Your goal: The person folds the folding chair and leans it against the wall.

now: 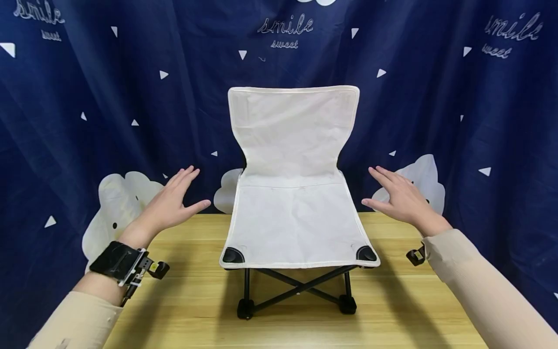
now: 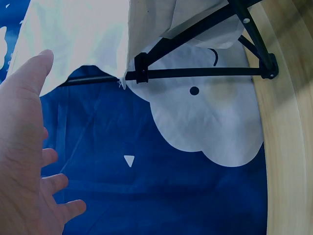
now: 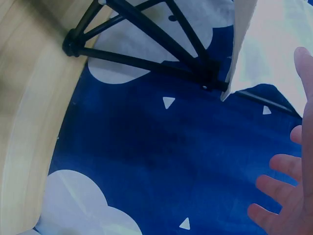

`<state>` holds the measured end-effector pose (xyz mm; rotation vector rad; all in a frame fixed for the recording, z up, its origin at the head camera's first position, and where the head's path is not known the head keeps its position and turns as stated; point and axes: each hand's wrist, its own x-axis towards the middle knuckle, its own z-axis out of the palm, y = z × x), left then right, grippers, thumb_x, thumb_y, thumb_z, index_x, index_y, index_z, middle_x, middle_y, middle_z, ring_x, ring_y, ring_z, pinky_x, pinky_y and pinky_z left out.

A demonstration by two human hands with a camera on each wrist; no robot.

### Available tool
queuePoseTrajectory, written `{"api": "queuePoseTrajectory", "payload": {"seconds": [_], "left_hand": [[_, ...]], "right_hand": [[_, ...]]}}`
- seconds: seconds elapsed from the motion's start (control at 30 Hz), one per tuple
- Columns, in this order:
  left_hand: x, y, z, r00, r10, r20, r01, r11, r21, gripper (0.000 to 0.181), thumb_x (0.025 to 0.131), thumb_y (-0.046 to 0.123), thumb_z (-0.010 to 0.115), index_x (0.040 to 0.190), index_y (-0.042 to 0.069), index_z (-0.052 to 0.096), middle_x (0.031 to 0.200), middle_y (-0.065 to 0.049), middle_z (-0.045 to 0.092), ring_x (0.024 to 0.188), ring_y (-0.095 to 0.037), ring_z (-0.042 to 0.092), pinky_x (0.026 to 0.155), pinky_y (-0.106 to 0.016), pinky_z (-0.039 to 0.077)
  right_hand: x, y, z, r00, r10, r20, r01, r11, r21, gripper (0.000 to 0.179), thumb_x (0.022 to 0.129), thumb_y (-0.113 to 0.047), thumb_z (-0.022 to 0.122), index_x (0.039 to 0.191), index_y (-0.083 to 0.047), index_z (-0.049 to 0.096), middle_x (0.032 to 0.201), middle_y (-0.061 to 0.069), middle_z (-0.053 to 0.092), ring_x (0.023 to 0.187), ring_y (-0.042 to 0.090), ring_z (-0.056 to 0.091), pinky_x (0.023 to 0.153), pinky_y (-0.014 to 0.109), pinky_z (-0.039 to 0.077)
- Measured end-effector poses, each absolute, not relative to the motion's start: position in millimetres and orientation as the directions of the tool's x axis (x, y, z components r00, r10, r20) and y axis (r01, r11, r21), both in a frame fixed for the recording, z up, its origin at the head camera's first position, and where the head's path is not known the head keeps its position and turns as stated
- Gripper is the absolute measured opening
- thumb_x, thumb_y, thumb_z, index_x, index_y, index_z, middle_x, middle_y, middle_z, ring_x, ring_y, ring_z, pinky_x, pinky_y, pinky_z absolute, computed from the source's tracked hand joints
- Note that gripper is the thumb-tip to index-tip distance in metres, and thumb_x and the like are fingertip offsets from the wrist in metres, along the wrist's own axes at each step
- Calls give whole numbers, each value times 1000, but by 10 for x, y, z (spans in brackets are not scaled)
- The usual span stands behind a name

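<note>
A white folding chair (image 1: pixel 294 218) with a fabric seat and backrest stands unfolded at the middle of the head view. Its black crossed legs (image 1: pixel 301 288) rest on the table, and black patches cover the seat's front corners. To the chair's left my left hand (image 1: pixel 170 201) hovers with straight fingers and the thumb spread toward the seat. My right hand (image 1: pixel 401 198) mirrors it on the other side, fingers extended. Both hands hold nothing and are apart from the chair. The wrist views show the black side frame (image 2: pixel 195 72) and each hand's spread fingers.
The chair stands on a light wooden table (image 1: pixel 187 310). Close behind hangs a dark blue curtain (image 1: pixel 174 121) printed with white triangles, clouds and lettering. A black strap with a small camera (image 1: pixel 159 269) sits on the left wrist; another camera (image 1: pixel 415 257) hangs by the right sleeve.
</note>
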<state>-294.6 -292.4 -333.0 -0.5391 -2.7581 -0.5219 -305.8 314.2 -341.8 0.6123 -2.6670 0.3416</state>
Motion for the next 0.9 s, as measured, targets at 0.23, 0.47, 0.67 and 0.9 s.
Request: {"api": "queuePoseTrajectory", "payload": {"seconds": [0.23,0.47,0.67,0.9], "left_hand": [[-2888,-2921,-3322,-882,323,343,433,843,319,96,100,52,76,171,7,30,179,-23,25,167,-48,18,128,-75,23],[-2807,-2882,-3290,-874,344,344,459,817,349,95,99,50,78,171,9,31,179,-20,25,167,-46,18,128,-74,24],[-2779,-2859,-3298,-859,358,367,481,808,340,93,98,47,79,170,9,34,179,-18,28,167,-45,20,128,-73,25],[-2734,-2806,-3295,-838,385,388,516,789,332,92,98,45,81,170,10,36,179,-18,29,167,-45,21,127,-73,26]], "right_hand": [[-3019,3112,-3382,-817,-385,430,-484,863,-147,90,94,-46,81,166,-6,43,166,30,45,147,58,46,116,77,38],[-2978,3100,-3404,-798,-400,451,-512,845,-154,88,94,-42,83,164,-6,45,164,30,48,146,56,48,115,76,39],[-2928,3086,-3409,-777,-416,471,-538,828,-156,87,93,-39,84,164,-6,46,164,28,49,146,54,49,115,74,40],[-2892,3073,-3417,-752,-432,498,-561,816,-140,87,91,-38,86,162,-5,48,163,27,51,145,54,51,112,74,42]]}}
